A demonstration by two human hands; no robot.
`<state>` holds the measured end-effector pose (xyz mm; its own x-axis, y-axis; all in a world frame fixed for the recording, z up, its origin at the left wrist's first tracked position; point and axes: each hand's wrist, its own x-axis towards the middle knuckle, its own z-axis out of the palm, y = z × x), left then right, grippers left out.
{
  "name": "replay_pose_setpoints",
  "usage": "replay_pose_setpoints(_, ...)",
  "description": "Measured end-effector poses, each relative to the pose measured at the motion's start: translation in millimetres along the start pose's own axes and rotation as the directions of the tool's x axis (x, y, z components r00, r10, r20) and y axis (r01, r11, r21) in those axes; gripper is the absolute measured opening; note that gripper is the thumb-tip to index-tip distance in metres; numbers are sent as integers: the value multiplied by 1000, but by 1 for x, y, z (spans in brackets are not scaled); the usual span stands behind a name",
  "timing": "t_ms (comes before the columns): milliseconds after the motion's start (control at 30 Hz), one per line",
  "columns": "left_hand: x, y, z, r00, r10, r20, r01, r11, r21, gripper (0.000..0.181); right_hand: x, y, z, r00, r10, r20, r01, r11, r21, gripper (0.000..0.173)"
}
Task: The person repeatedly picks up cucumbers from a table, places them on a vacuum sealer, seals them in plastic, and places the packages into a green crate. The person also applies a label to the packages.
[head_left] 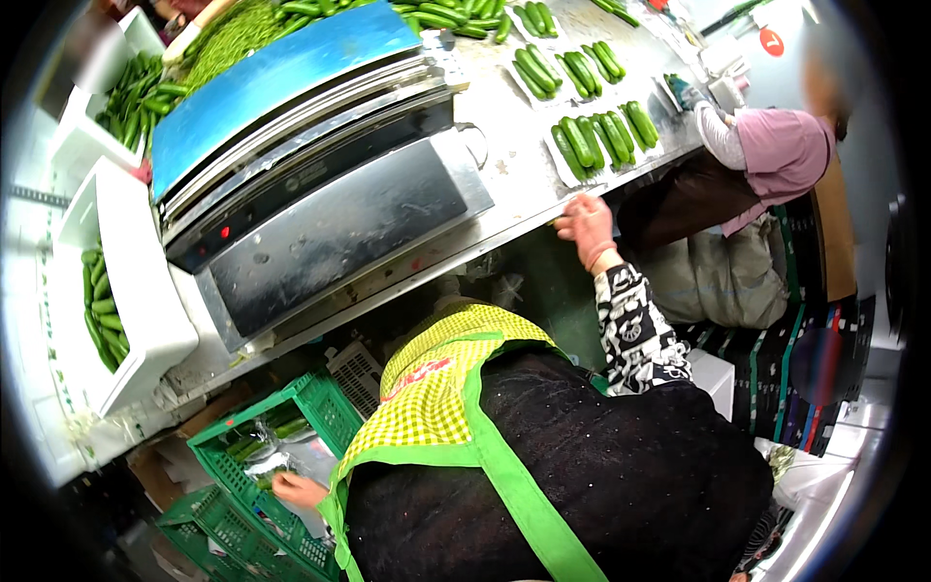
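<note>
My left hand (300, 489) is low at the left, over a green plastic crate (331, 411), with its fingers on the end of a film-wrapped pack of green vegetables (268, 473). More wrapped packs lie in that crate. My right hand (588, 227), in a thin pinkish glove, hangs at the table's front edge with its fingers partly curled; whether it holds something small is unclear. Just beyond it, a white tray of cucumbers (578, 149) stands among similar trays. A wrapping machine with a dark metal plate (342, 233) and a blue top (284, 80) stands before me.
White foam boxes of green vegetables (145, 291) stand at the left. Loose cucumbers (444, 14) and a heap of thin green pods (236, 44) lie behind the machine. A co-worker in a pink top (782, 149) works at the right, near a large sack (716, 280) and stacked crates.
</note>
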<state>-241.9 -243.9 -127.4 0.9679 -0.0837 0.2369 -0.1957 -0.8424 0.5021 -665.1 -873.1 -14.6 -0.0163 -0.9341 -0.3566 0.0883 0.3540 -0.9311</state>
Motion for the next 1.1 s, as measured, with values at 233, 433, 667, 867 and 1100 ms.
replay_pose_setpoints(233,75,374,19,888,461,6,-302,591,-748,15,79,-24,-21,951,-270,-153,31,572,-819,125)
replay_pose_setpoints(433,42,551,45,584,811,46,-357,307,-882,15,62,-64,8,968,-142,-205,-156,295,-943,123)
replay_pose_setpoints(667,-8,692,99,193,943,271,-336,323,-884,21,59,-63,-4,970,-181,-160,-97,315,-944,102)
replay_pose_setpoints(867,-54,772,187,-53,844,533,-373,478,-795,46,66,-63,-1,981,-178,79,118,222,-968,101)
replay_pose_setpoints(1100,-88,795,287,87,510,856,-580,724,-373,77,97,-72,-8,904,-229,361,423,355,-834,100)
